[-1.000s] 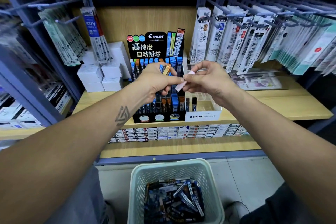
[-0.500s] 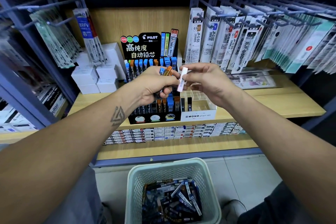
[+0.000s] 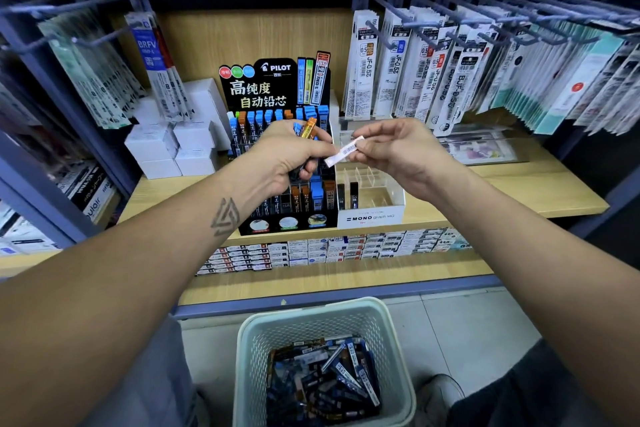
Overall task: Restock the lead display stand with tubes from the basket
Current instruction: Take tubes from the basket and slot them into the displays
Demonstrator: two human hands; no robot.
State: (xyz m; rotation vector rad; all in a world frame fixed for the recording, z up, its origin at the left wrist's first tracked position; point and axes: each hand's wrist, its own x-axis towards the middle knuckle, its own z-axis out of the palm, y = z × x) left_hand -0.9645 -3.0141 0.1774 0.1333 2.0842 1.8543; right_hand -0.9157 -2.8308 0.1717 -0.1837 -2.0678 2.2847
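Your left hand: your left hand (image 3: 284, 158) is curled round a small bunch of tubes (image 3: 305, 130), held in front of the black display stand (image 3: 277, 90); an orange one and a blue one stick up above your thumb.
Your right hand: your right hand (image 3: 398, 152) pinches a white tube (image 3: 344, 151) between thumb and fingertips.
Tube against the grip: the white tube's upper right end sits inside your right pinch; the rest slants down and left, barcode face up, and its lower left end reaches your left thumb. You cannot tell whether it touches the thumb.
Where the hands meet: both hands hover above the seam where the black stand meets the white Mono tray (image 3: 370, 215), clear of the slots.
Stand: it sits on the wooden shelf (image 3: 519, 191), with blue, orange and dark tubes upright in its stepped rows; part of the middle rows is hidden behind your left hand.
Mono tray: it stands just beside the stand on its right, with two dark tubes upright at its front left.
Basket: the pale basket (image 3: 311, 322) sits on the floor below your arms, well apart from the stand, with a loose heap of dark and blue tubes lying in it.
Around the stand: white boxes (image 3: 173, 146) are stacked to its left, and hanging refill packs (image 3: 433, 73) fill the hooks to the right.
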